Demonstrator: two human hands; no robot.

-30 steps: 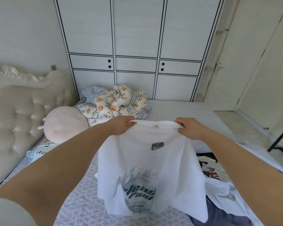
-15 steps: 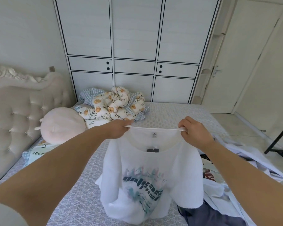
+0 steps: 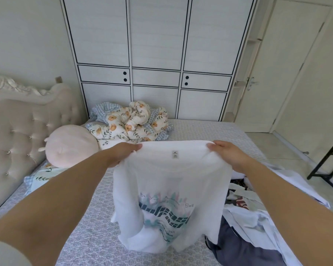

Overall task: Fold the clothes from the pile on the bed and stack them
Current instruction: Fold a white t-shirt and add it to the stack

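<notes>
White printed T-shirt point(image 3: 169, 191) hanging spread above bed point(image 3: 88, 235), clothes pile point(image 3: 258, 223) right

Bare grey patterned bedsheet point(image 3: 88, 223) lies open at left; rumpled clothes pile point(image 3: 258, 217) crowds the right, floral quilt point(image 3: 135, 121) behind.

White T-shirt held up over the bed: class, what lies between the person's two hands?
In the head view, only the white T-shirt's top edge, with its small neck label, spans from the left hand to the right hand; both grip it.

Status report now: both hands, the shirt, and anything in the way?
Left hand and right hand: each a grip on the collar edge of the white printed cotton T-shirt. Shirt hangs spread above the grey patterned bed sheet. Unfolded clothes pile right.
</notes>
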